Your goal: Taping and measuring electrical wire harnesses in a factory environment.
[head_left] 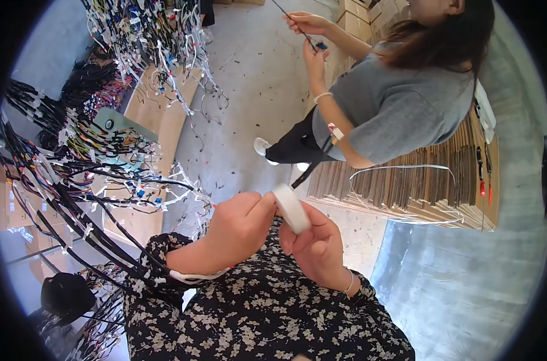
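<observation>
My left hand [240,224] is closed in a pinch in front of my body. A black cable [304,174] runs up and to the right from its fingertips, ending near a small white connector [336,132]. The exact grip point is hidden behind the fingers and tape. My right hand [318,248] curls its fingers and thumb around the lower part of a roll of white tape [291,208]. The roll stands on edge against the left fingertips, overlapping the cable's near end. Whether a strip of tape is stuck to the cable cannot be seen.
A co-worker in a grey shirt [399,105] stands ahead, handling a thin black cable [297,29]. Stacked flat cardboard [399,186] lies at right. Bundles of wire harnesses [63,192] hang at left, some near my left forearm; others [147,36] hang at far left.
</observation>
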### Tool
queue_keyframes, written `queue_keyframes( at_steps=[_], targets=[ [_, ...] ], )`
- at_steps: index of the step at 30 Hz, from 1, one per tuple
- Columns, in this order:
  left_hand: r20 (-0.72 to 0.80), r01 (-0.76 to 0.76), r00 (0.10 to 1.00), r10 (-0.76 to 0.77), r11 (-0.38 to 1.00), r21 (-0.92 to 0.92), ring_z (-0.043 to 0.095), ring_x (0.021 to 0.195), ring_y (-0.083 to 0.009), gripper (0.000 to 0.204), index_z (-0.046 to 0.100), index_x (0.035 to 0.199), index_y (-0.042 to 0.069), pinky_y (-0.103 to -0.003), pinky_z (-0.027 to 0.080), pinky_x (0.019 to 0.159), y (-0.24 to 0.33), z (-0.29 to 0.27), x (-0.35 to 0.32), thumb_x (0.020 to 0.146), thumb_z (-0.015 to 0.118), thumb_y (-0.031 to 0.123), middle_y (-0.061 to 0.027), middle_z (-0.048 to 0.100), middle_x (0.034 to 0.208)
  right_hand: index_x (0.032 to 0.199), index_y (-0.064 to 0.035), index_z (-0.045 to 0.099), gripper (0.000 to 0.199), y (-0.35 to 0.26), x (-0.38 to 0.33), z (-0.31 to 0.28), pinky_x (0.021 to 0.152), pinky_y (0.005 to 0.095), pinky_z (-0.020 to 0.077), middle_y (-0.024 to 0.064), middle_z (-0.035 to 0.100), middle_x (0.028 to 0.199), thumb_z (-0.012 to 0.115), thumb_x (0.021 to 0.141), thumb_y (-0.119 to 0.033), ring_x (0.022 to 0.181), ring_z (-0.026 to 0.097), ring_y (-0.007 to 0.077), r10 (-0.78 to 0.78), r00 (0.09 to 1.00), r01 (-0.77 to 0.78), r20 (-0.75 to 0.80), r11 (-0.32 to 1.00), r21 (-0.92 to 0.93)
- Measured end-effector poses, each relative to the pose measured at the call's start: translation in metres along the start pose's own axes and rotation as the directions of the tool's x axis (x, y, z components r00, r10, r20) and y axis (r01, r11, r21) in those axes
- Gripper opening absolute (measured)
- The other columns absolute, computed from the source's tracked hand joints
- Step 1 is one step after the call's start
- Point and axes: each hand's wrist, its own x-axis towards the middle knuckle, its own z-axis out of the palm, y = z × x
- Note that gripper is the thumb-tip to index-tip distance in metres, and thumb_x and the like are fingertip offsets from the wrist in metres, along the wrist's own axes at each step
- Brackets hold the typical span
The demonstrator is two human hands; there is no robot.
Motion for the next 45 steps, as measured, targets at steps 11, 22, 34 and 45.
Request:
queue_keyframes(
  at_steps=[11,22,34,45],
  targets=[
    [0.342,0.392,0.901,-0.266,0.836,-0.383,0.062,0.064,-0.0321,0.015,0.069,0.097,0.0,-0.036,0.047,0.059,0.009,-0.018,0.009,0.092,0.067,0.014,-0.0166,0.065,0.077,0.135,-0.0063,0.038,0.088,0.002,0.052,-0.051,0.118,0.0406,0.0168,0.0157,0.042,0.145,0.089,0.07,-0.034,0.144,0.029,0.0264,-0.297,0.92,0.361,0.256,0.897,-0.256],
    [0.784,0.815,0.579,-0.225,0.183,-0.55,0.05,0.071,-0.007,0.025,0.069,0.103,-0.005,-0.021,0.039,0.065,0.009,-0.033,0.012,0.099,0.056,0.016,0.0018,0.057,0.077,0.146,-0.003,0.041,0.092,0.009,0.035,-0.048,0.111,0.0401,0.0332,0.0123,0.048,0.14,0.085,0.074,-0.04,0.134,0.045,0.024,-0.182,0.933,0.231,0.311,0.964,-0.13],
    [0.537,0.603,0.787,-0.304,0.565,-0.563,0.056,0.068,-0.0129,0.016,0.068,0.103,-0.002,-0.026,0.043,0.062,0.016,-0.018,0.003,0.095,0.064,0.011,-0.0034,0.063,0.078,0.118,-0.0029,0.055,0.033,0.013,0.013,-0.036,0.083,0.0243,0.0415,0.0056,0.053,0.112,0.071,0.089,-0.007,0.097,0.052,0.0111,-0.239,0.941,0.309,0.239,0.895,-0.323],
    [0.629,0.741,0.669,-0.396,0.299,-0.6,0.052,0.075,-0.0063,0.018,0.067,0.105,-0.003,-0.023,0.041,0.065,0.013,-0.023,0.01,0.099,0.056,0.011,0.0012,0.061,0.081,0.125,-0.0006,0.049,0.034,0.0,0.002,-0.021,0.087,0.0231,0.0435,0.0028,0.056,0.112,0.064,0.096,-0.008,0.101,0.053,0.008,-0.132,0.984,0.164,0.121,0.934,-0.318]
  ],
)
